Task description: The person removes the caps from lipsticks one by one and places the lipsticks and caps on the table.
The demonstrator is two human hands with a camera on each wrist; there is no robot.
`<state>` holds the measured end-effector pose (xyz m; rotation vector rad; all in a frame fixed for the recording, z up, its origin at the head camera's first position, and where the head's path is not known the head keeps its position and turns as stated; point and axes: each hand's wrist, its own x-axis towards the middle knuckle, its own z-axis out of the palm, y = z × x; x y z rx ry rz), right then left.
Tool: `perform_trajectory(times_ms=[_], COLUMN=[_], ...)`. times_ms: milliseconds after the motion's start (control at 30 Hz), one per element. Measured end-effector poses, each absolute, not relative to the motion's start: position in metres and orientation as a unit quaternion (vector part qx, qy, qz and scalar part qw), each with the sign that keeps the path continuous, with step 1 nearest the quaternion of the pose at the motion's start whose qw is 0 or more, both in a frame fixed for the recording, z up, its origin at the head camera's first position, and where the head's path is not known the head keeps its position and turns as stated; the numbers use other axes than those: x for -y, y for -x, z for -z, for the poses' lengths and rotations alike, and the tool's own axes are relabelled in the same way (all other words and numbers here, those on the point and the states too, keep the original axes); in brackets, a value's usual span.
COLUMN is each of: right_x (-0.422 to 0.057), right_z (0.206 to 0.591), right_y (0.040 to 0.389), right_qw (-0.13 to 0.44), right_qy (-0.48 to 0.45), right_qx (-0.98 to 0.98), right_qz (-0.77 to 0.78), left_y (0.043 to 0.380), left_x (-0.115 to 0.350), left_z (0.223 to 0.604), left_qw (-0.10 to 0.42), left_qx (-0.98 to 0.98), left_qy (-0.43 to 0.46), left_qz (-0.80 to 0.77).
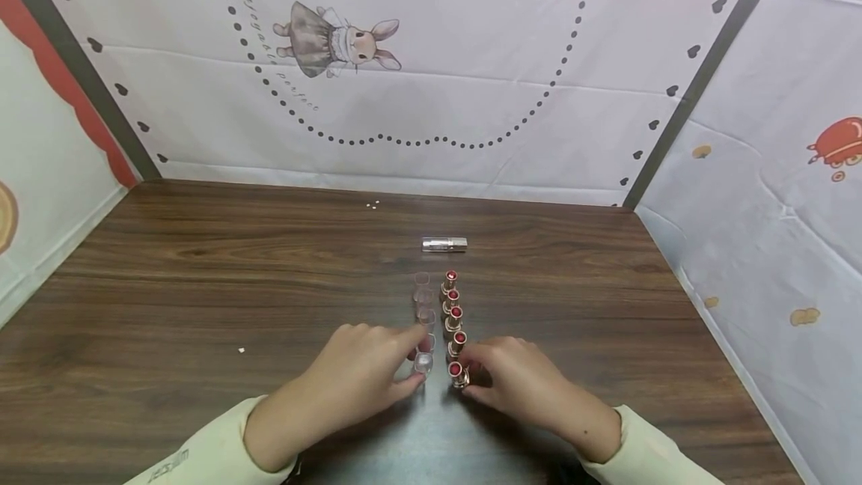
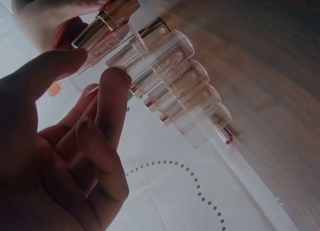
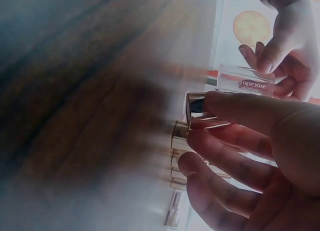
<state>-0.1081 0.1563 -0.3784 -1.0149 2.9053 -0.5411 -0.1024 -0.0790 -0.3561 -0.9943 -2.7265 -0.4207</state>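
Between thumb and fingers, my left hand (image 1: 360,367) pinches the nearest clear lipstick cap (image 2: 121,42), which stands upright. My right hand (image 1: 521,382) holds the nearest lipstick (image 1: 457,374) by its gold base, thumb and forefinger on either side. This lipstick has a red tip and no cap over it. Several more uncapped lipsticks (image 1: 455,318) stand in a line running away from me. Alongside on the left runs a matching line of transparent caps (image 1: 426,316), hard to make out against the wood. In the right wrist view, printed lettering shows on the held cap (image 3: 240,81).
Beyond the two lines, a capped lipstick (image 1: 444,245) lies on its side on the dark wooden table (image 1: 572,275). Small white scraps (image 1: 373,205) lie near the back edge, and another scrap (image 1: 242,350) lies at left. Printed cloth walls (image 1: 471,58) enclose the back and sides.
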Motion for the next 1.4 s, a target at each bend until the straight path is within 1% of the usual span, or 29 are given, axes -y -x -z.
perform_trajectory(times_ms=[1200, 1400], right_x=[-0.154, -0.163], right_z=[0.383, 0.374], right_y=[0.110, 0.114], right_qw=[0.000, 0.020], right_qy=[0.312, 0.311], right_qx=[-0.942, -0.943], right_qz=[0.124, 0.114], left_y=[0.110, 0.111], left_x=[0.073, 0.073], left_z=[0.368, 0.370], left_qw=[0.091, 0.102], left_qx=[0.926, 0.925], left_qy=[0.351, 0.352], left_qz=[0.106, 0.103])
